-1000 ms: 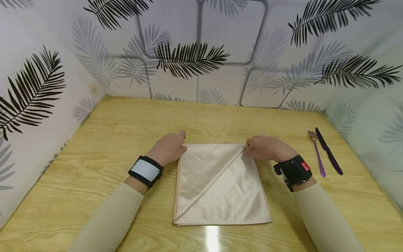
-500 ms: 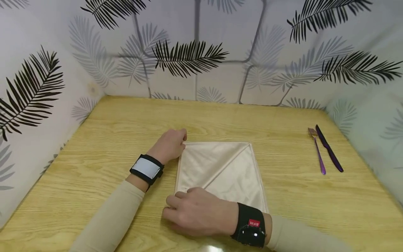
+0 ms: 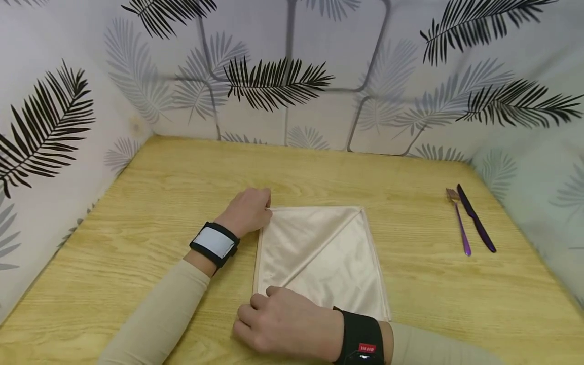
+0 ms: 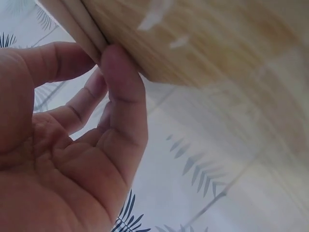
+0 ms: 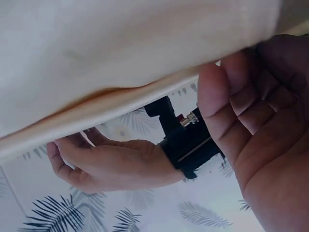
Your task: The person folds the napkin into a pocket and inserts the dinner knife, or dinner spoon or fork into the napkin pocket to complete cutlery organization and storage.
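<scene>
A pale champagne satin napkin [image 3: 337, 268] lies folded into a square on the wooden table, a diagonal fold running across its top. At its far left corner my left hand [image 3: 246, 210] pinches the edge; in the left wrist view, thumb and a finger meet on the layered cloth [image 4: 79, 24]. My right hand [image 3: 289, 322] lies across the near edge and covers the near left corner. Seen from the right wrist, its fingertips [image 5: 215, 87] grip the napkin's rim [image 5: 96, 113], with the left hand beyond.
To the right on the table [image 3: 159, 172] lie a purple fork [image 3: 462, 223] and a dark purple knife [image 3: 475, 218], side by side. Leaf-patterned wall covering [image 3: 283, 116] encloses the back and both sides. Each wrist wears a black strap.
My right hand has left the napkin's far right corner and come down to the near left corner, where it now grips. The left hand has stayed at the far left corner.
</scene>
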The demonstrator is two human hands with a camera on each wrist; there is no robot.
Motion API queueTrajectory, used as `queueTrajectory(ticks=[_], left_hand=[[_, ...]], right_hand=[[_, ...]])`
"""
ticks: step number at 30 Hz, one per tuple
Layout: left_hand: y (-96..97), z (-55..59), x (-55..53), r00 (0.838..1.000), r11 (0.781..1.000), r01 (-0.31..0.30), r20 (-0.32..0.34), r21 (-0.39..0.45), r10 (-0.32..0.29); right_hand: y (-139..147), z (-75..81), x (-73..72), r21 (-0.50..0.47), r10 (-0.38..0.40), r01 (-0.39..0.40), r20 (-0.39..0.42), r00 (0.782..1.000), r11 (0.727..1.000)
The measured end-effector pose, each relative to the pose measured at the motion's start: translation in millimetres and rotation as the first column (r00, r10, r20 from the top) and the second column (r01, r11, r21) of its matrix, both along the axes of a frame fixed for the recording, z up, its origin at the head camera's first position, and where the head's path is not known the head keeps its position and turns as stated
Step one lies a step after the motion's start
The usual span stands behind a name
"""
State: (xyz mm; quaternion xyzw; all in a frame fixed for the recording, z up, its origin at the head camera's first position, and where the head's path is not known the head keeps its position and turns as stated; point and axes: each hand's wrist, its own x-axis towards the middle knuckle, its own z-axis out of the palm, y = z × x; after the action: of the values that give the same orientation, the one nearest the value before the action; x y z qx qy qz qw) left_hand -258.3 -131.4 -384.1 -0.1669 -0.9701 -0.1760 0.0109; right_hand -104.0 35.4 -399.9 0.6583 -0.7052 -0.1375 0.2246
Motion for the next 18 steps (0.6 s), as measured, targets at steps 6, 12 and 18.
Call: queueTrajectory(ticks=[6,12,18], left_hand=[[1.7,0.6,2.1,0.999,0.996,0.004,-0.050,-0.090,-0.009],[4.3,-3.7,2.7,0.989,0.980,0.031,-0.135,-0.194,-0.058],[4.4,-8.6,3.7,0.972,0.976,0.027,-0.223,-0.214,-0.076]], right_hand=[[-1.3,-1.3,4.3,-0.051,0.035,-0.037,-0.044,0.998,0.998],[-2.1,-4.2,8.7,-0.071,0.019,-0.022,-0.042,0.999,0.997],[-4.5,-8.1,13.5,-0.076,0.003,-0.009,-0.079,0.997,0.997]])
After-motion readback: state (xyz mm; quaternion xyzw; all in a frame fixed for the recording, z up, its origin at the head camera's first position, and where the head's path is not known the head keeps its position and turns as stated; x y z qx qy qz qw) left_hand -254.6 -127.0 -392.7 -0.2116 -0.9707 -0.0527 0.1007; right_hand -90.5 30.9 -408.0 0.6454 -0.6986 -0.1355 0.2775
